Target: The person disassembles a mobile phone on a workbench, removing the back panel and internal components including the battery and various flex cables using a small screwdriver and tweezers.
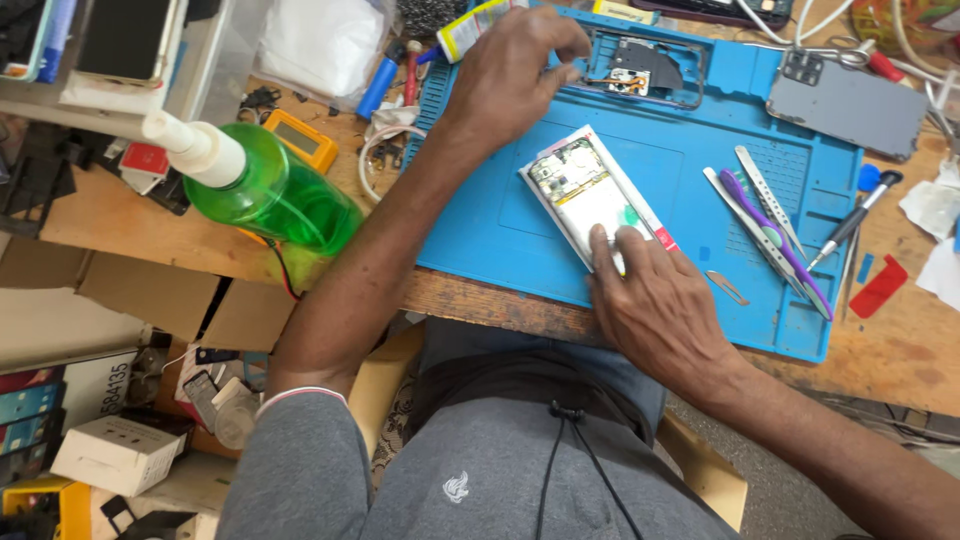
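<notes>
An opened phone [585, 190] with its circuit board exposed lies tilted on the blue work mat [500, 225]. My right hand [660, 305] rests on the phone's near end, fingers pressing it down. My left hand [520, 65] reaches to the mat's far edge, its fingers curled beside a phone frame [645, 70] with small parts inside. A small glue tube [470, 25] lies just behind that hand; whether the fingers hold anything is hidden.
Tweezers and a purple pry tool [775, 235] lie at the mat's right, with a screwdriver [850, 225] and a grey phone back [850, 105] beyond. A green spray bottle [260, 185] stands at left. Boxes and clutter sit below the wooden bench.
</notes>
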